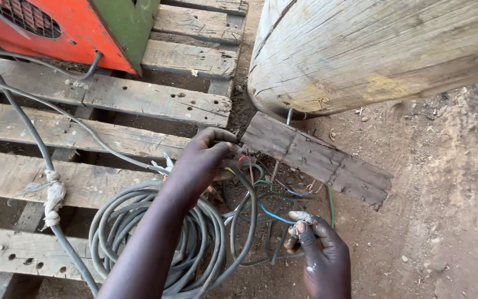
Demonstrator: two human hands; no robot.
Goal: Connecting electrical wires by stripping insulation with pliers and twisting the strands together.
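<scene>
Overhead, a big weathered wooden drum (372, 50) fills the upper right, its top and right side cut off by the frame. Wooden pallet (112, 99) spans the left half, slats grey and nail-holed; dark gaps between slats hide whatever lies under. Red and green machine casing (78, 27) sits on the pallet at top left, mostly out of frame. Loose dark plank (316, 158) lies on the dirt at the drum's foot, a thin metal rod just behind it. Coil of grey cable (156, 243) rests at the pallet's edge, lower loops cut off at the bottom. A separate grey cable with a rag knot (53, 196) runs down the left.

Left hand (203, 160) reaches in over the coil, fingers curled shut around cable ends beside the plank's near end; exactly which strands it pinches is hard to make out. Right hand (319, 252), paint-smeared, closes thumb and fingers on a thin blue wire (275, 215) among tangled green and dark wires on the dirt.
</scene>
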